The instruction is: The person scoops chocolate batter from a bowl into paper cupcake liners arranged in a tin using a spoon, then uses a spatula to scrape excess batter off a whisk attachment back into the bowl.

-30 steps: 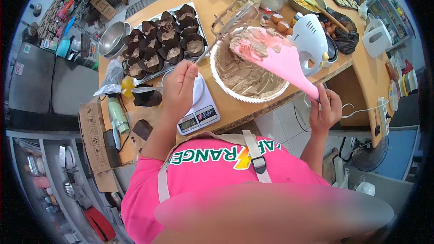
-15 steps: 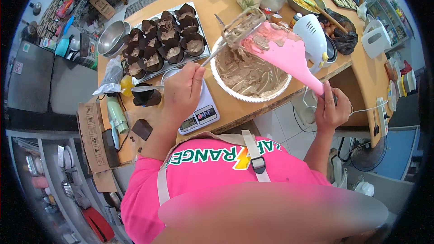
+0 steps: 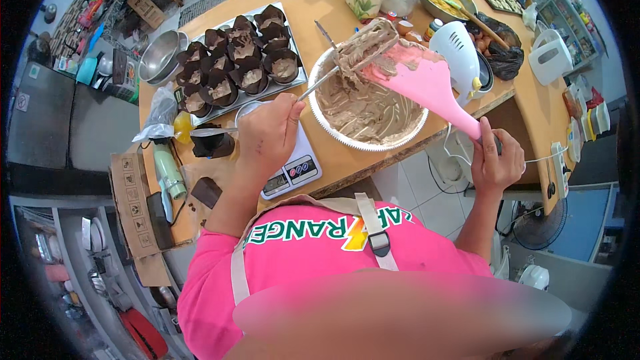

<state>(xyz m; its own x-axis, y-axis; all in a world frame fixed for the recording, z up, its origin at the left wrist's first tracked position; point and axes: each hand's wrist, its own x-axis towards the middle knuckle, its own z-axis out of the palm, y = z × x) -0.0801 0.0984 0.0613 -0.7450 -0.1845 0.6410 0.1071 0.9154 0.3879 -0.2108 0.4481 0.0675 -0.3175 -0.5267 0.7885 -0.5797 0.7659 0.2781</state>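
Note:
My left hand [image 3: 270, 130] is closed around the thin handle of a long metal tool [image 3: 323, 83]. Brown batter thickly coats that tool's head, so its exact kind is hard to make out. A flat metal end juts out left of the hand, above a dark paper cup [image 3: 215, 143]. In my right hand [image 3: 497, 158] is a wide pink spatula [image 3: 427, 90], gripped by its dark handle end. Its batter-smeared blade meets the tool's head over a white bowl [image 3: 369, 145] with a ridged rim. Brown batter [image 3: 363, 113] lines the bowl.
Several dark paper cups with batter [image 3: 253, 79] fill a metal tray [image 3: 299, 60] at left. A kitchen scale [image 3: 303, 168] lies beneath my left wrist. Beyond the spatula stands a white mixer [image 3: 455, 50]; a metal bowl [image 3: 163, 60] and green bottle [image 3: 168, 170] sit left.
A thick mass of batter now covers the metal tool's head, which showed bare metal before. The spatula blade has stayed against it, and my right hand has shifted slightly.

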